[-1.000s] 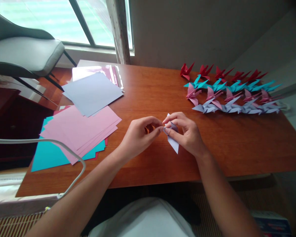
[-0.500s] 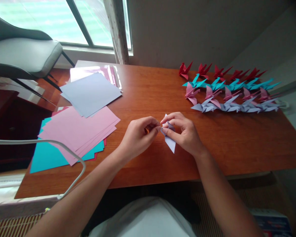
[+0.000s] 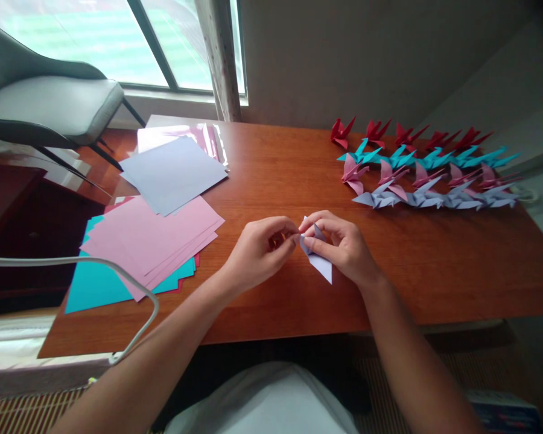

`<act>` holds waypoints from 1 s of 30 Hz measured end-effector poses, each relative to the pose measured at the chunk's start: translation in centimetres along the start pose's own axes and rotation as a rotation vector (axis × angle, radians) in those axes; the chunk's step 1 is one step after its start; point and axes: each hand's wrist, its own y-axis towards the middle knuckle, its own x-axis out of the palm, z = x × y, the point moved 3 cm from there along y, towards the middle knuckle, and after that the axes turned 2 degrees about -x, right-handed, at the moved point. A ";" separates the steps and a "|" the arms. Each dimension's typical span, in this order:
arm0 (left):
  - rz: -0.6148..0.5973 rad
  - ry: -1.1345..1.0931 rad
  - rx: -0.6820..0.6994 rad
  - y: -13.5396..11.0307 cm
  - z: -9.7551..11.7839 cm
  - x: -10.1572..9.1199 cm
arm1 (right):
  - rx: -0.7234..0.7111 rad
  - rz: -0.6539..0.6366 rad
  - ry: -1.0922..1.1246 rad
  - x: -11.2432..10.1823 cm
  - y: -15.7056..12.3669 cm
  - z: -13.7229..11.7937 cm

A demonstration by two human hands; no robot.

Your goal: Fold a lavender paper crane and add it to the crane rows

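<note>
Chair [image 3: 49, 111]: off the left edge of the desk [image 3: 271, 175], clear of my work.
Cord [image 3: 49, 261]: white, looping over the near left corner; it cuts across my view of the papers there and could snag my left arm.
Sheets: along the left edge, flat and unfolded. Turquoise sheets [image 3: 99, 289] lie lowest with red sheets [image 3: 196, 260] peeping out, pink sheets [image 3: 149, 241] on top, lilac sheets [image 3: 174, 172] towards the far left corner.
Wrapper [image 3: 212, 140]: shiny, partly under the lilac sheets.
Left hand [image 3: 260, 253]: thumb and forefinger pinch the piece's left tip.
Piece [image 3: 322, 266]: lilac, between my hands, in from the middle of the near edge. It looks well along, narrow points made, but I judge the shaping unfinished.
Right hand [image 3: 344, 244]: grips its body, thumb this side, fingers beyond.
Birds: done, in rows by the far right corner: lilac birds [image 3: 428, 198] nearest, overlapping too much to count surely, then five pink birds [image 3: 353, 175], five turquoise birds [image 3: 402, 157], five red birds [image 3: 341, 134].
</note>
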 end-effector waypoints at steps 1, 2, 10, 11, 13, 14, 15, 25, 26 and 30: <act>-0.002 -0.010 -0.004 0.0 -0.1 0.0 | -0.006 -0.005 -0.008 0.0 0.0 -0.1; -0.006 -0.022 -0.008 0.1 -0.1 0.0 | -0.016 -0.009 -0.018 0.0 0.0 -0.2; 0.004 -0.007 0.018 0.0 -0.3 -0.2 | -0.073 -0.009 -0.085 0.1 0.1 -0.8; 0.007 0.007 0.024 0.0 -0.3 -0.2 | -0.080 -0.015 -0.097 0.1 0.1 -0.9; 0.019 0.033 0.036 0.0 -0.3 -0.3 | -0.101 -0.024 -0.116 0.2 0.2 -0.9; 0.028 0.040 0.043 0.0 -0.4 -0.3 | -0.110 -0.025 -0.121 0.2 0.2 -0.9; 0.036 0.042 0.050 0.0 -0.4 -0.3 | -0.117 -0.024 -0.123 0.3 0.2 -0.9; 0.026 0.051 0.030 0.0 -0.7 -0.1 | -0.113 0.020 -0.157 0.1 0.3 -0.8; 0.028 0.060 0.024 0.0 -0.7 -0.2 | -0.106 0.024 -0.147 0.1 0.3 -0.8; 0.043 0.092 0.004 -0.1 -0.5 -0.2 | -0.057 0.054 -0.079 -0.1 0.2 -0.6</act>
